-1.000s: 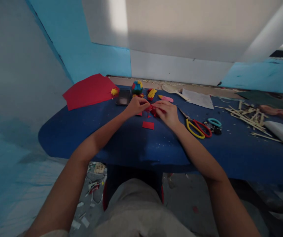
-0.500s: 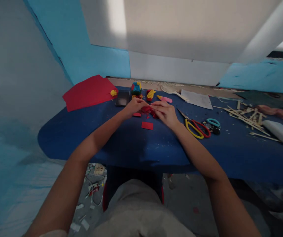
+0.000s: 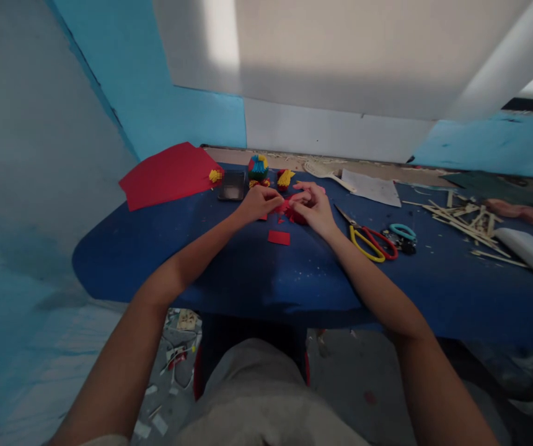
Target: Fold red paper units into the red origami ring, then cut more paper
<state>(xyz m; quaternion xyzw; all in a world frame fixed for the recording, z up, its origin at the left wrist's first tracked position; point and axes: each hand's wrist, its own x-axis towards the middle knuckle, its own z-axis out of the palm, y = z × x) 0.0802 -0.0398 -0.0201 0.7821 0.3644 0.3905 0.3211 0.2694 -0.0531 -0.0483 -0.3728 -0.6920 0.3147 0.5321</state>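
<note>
Over the blue table [image 3: 220, 263], my two hands are close together around small red paper pieces. The fingers and thumb of my left hand [image 3: 258, 205] are pinched on a folded red paper piece [image 3: 281, 203]. My right hand [image 3: 317, 210] closes thumb and forefinger at that paper's right side, with its other fingers curled or lifted. The fingers partly hide the fold. More red paper pieces [image 3: 298, 218] lie in a small heap beneath the right hand. One flat red paper rectangle [image 3: 279, 238] rests nearer to me.
Behind my hands are a black phone [image 3: 232, 186] and folded-paper figures [image 3: 258, 167]. Scissors [image 3: 372, 241] with yellow and red handles lie right, beside a turquoise-handled tool [image 3: 402, 231]. Thin wooden sticks [image 3: 468, 223] are farther right. Large red sheets [image 3: 167, 176] lie left.
My right hand has shifted slightly right, its fingers more bent and lifted than before. My left hand has moved little. The red rectangle and the tools stay put.
</note>
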